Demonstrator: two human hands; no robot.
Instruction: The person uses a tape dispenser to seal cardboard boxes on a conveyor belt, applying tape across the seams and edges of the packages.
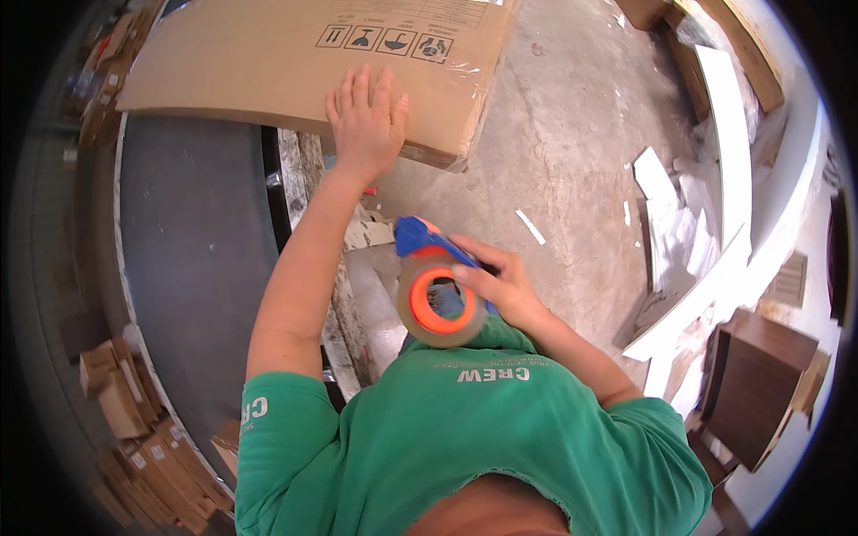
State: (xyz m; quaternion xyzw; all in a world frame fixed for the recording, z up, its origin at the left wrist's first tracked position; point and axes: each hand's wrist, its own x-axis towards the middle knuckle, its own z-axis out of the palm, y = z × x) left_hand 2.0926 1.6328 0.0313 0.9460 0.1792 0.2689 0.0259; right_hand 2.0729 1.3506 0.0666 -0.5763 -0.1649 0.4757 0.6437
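Starting at the left, we see brown cartons (161, 456) stacked low beside a long dark bed (197, 205), kept off to the side where, we judge, they leave the bed free to be used. Across the far part of that bed lies the large flat carton (268, 67), its right end reaching past the bed's edge above the floor; we take the printed handling symbols to be why this face is up, though we cannot be sure. The left hand (366, 129) rests palm down on its top near the near edge, fingers stretched out and slightly spread, gripping nothing, which we read as a way of steadying the board. Just right of the midline, close before the body, we find the blue and orange tape dispenser (424, 239), apart from the carton. The right hand (505, 281) has its fingers wrapped around the handle, with the thumb over the near side, so the tape roll (447, 338) hangs clear of them. Farther right, we notice white strips (728, 134) leaning together, seemingly put aside.
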